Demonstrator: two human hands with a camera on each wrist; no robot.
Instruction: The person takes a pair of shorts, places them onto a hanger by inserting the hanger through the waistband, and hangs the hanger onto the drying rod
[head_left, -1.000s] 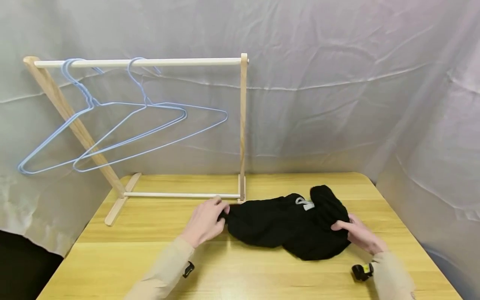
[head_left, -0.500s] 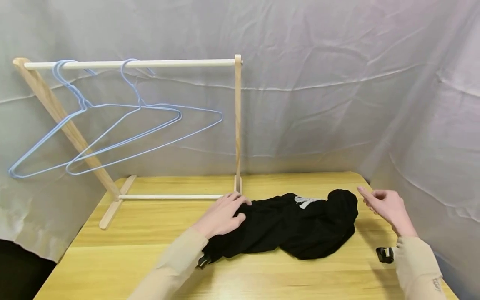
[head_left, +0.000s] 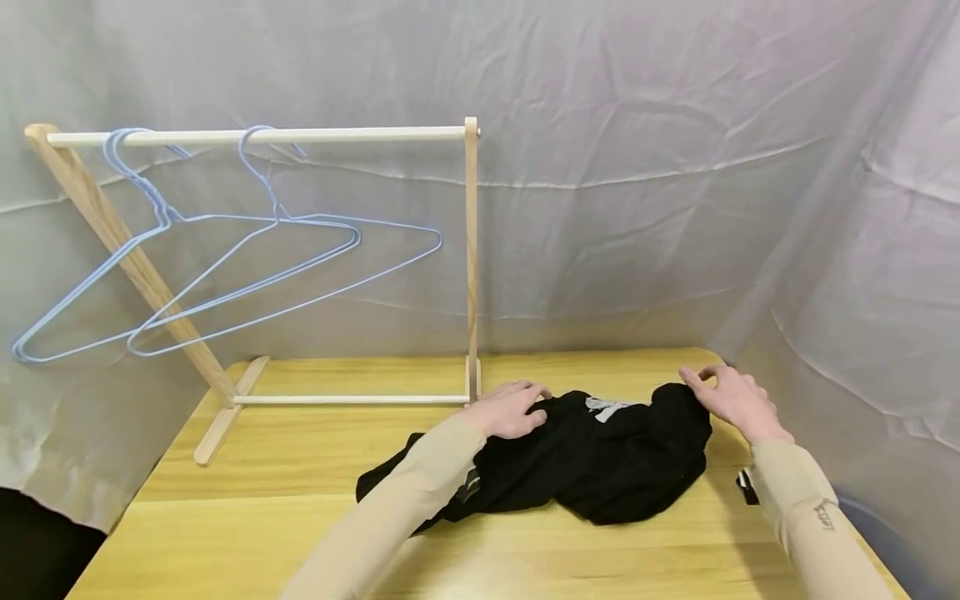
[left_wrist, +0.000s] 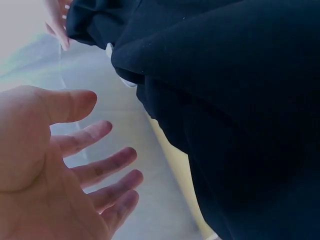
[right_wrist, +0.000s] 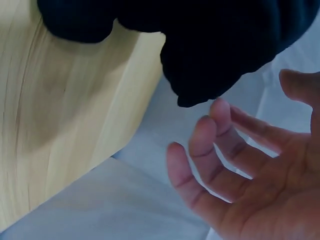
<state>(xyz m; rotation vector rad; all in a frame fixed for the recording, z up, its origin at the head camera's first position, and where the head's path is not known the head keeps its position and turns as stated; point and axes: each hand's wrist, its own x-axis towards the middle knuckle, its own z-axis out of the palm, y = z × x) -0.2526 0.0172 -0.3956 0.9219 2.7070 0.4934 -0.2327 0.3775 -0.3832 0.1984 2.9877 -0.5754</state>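
Crumpled black cloth garment (head_left: pixel 592 458) lying on the pale wooden table (head_left: pixel 262 517), left hand (head_left: pixel 510 410) resting on its left part with fingers spread and relaxed, right hand (head_left: pixel 731 397) at its right edge, fingers loosely apart, gripping nothing

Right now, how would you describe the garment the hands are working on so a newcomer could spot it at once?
Start at the wooden table and look just right of the wooden clothes rack standing on it. There lies a crumpled black garment, with the left hand on its left part and the right hand at its right edge. It is the only dark cloth on the table, with a small white mark near its top.
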